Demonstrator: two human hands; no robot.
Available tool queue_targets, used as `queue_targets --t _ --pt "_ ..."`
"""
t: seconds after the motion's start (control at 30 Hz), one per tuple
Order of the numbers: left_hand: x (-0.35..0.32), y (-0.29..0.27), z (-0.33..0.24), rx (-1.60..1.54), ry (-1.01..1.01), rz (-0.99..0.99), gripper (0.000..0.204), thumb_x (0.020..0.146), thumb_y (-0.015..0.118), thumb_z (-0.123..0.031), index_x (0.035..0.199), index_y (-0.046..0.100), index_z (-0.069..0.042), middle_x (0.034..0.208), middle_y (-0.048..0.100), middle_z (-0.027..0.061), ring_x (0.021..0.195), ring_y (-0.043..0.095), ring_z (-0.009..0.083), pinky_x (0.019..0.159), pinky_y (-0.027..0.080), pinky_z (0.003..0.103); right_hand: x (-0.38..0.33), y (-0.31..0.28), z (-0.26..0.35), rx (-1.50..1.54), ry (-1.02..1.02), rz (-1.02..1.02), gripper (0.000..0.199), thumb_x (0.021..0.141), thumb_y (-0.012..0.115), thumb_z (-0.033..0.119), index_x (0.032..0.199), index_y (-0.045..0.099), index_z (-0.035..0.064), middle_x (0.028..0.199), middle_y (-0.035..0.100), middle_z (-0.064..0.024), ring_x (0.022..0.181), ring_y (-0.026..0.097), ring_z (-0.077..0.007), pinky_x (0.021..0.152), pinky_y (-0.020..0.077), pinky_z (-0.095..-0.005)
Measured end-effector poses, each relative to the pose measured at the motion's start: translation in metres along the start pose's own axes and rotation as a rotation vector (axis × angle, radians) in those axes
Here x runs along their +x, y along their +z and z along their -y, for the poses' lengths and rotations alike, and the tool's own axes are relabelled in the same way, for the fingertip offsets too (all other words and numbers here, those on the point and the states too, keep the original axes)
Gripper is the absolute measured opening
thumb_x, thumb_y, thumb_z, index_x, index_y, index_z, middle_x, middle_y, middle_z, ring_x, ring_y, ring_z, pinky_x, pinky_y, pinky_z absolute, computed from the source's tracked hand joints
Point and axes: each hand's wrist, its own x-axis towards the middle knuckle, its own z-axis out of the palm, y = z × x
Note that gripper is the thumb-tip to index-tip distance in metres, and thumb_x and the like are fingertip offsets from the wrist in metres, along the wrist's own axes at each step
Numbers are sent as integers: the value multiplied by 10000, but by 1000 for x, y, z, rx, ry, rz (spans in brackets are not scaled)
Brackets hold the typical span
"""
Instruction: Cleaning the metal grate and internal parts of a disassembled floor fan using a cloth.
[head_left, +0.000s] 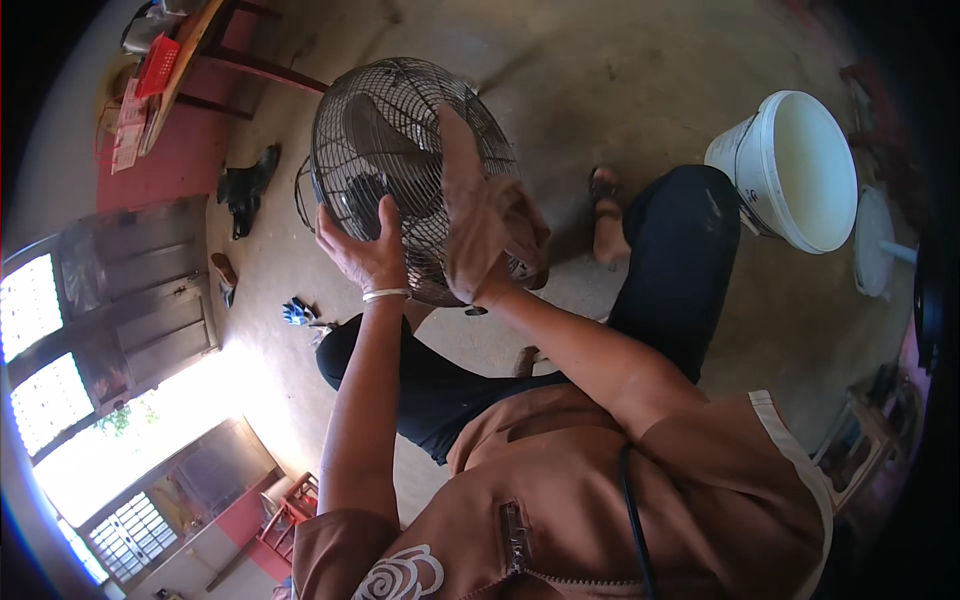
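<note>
The bare concrete floor fills most of the view, and the person sits on it with their knees drawn up. The fan stands just beyond their lap, at about 11 o'clock from the middle of the picture. It is tipped so its round wire cage faces the person. The cage is dark, dull metal with close-set ribs, and grey blades and a black hub show through it. A white bucket stands at 2 o'clock, well apart from the fan. A table with a red basket on it is far out at 10 o'clock.

This looks like the middle of wiping the cage. A tan cloth lies pressed against the ribs on the 4 o'clock side of the fan. The left hand holds the cage at its 7 o'clock edge, with the fingers curled around the wires and the thumb raised along them. The right hand is under the cloth. Only the wrist shows, so I cannot tell how its fingers are set.

In my judgement, another stroke would need the left hand to hold firm so the cage does not roll. The cloth would also need to run along the ribs, not across them. A thin silver bangle circles the left wrist.
</note>
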Motion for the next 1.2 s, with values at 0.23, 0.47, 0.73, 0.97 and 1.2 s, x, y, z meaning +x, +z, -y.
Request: queue_targets --t 0.23,0.47,0.73,0.97,1.2 --pt "-4 5 -22 -15 46 22 880 733 793 -406 1368 357 20 1291 435 239 1237 428 405 1061 350 492 -36 42 -103 -622 72 -55 358 944 403 199 1228 535 25 1317 529 -136 1233 493 -218 1054 381 -343" --pt "-4 0 -6 62 33 36 878 741 787 -408 1367 358 32 1288 434 249 1241 422 412 1060 346 496 93 -15 40 -646 -79 -211 398 910 438 147 1223 500 -92 1107 561 -219 1002 595 -305 872 481 -415" --pt "-4 16 6 -64 -12 54 866 767 768 -409 1369 349 51 1289 432 248 1255 409 404 1081 314 491 64 4 -39 -1507 -305 -429 418 932 455 217 1223 551 -67 1162 625 -144 1007 624 -277 898 496 -361" --pt "2 -6 38 -65 -147 94 891 810 692 -505 1389 318 60 1340 382 265 1300 368 405 1107 280 484 30 -29 -51 -872 -555 -276 202 848 574 158 1018 635 71 918 660 -80 781 669 -207 671 545 -319" --pt "0 1 33 -24 -96 75 881 797 716 -474 1376 333 70 1315 411 275 1273 399 417 1080 320 486 88 -72 -2 -781 -474 141 146 774 597 158 859 659 57 716 659 -93 719 682 -258 579 541 -361"
